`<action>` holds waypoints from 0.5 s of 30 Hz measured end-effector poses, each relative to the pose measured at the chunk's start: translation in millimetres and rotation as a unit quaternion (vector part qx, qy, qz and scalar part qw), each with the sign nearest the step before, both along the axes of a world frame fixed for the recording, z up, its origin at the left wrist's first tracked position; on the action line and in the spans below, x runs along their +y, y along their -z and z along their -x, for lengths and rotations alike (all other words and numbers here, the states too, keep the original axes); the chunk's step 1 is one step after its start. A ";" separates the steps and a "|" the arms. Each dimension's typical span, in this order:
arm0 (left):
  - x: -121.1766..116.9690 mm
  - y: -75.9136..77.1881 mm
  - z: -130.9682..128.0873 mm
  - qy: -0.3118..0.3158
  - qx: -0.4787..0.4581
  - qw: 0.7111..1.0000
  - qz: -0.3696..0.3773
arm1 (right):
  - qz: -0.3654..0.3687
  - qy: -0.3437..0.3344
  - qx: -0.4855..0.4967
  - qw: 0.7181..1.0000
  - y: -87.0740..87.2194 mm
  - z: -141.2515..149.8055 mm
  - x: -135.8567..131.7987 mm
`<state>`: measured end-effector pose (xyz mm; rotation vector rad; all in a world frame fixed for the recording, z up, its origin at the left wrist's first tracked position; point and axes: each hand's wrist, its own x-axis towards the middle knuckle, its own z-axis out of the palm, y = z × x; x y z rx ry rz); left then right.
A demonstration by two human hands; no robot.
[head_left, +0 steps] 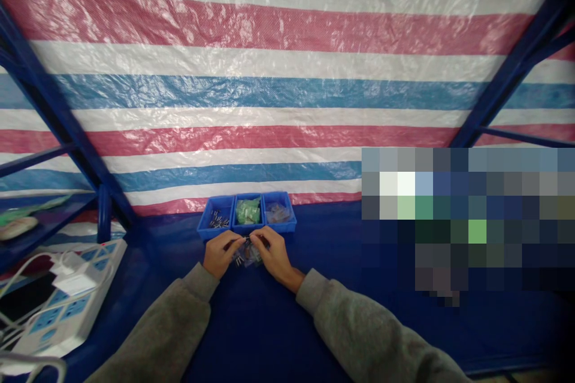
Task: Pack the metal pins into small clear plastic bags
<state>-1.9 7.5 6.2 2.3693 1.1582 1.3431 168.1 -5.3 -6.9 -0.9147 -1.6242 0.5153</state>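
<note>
My left hand [221, 253] and my right hand [272, 253] meet just in front of three joined blue bins. Both have thumb and fingers pinched together around something small and dark, too small to name. Beneath the fingers lies a little heap of clear plastic packets and dark metal pins [239, 261]. The left bin [203, 226] holds several loose dark pins. Green packets [248, 211] fill the middle bin [247, 229], and clear small bags [277, 213] lie in the right bin [291, 219].
A white power strip [96, 287] with a plugged-in white adapter [76, 272] and cables stands at the left. Blue metal posts [67, 114] slant up on both sides. A striped plastic sheet [269, 90] hangs behind the blue table [256, 335]. The right side is pixelated.
</note>
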 end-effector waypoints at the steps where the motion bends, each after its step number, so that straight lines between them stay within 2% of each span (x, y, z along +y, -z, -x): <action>1: -0.1 -0.1 0.1 0.003 0.001 1.000 0.003 | -0.001 -0.007 0.001 1.000 -0.6 -0.2 -0.6; 10: -2.3 -6.4 -4.8 0.018 0.004 0.999 0.042 | 0.001 -0.004 0.006 1.000 0.4 0.1 0.5; 15: -2.4 -4.5 -5.9 0.025 0.021 0.997 0.068 | 0.009 -0.032 -0.008 0.999 2.6 -0.4 2.8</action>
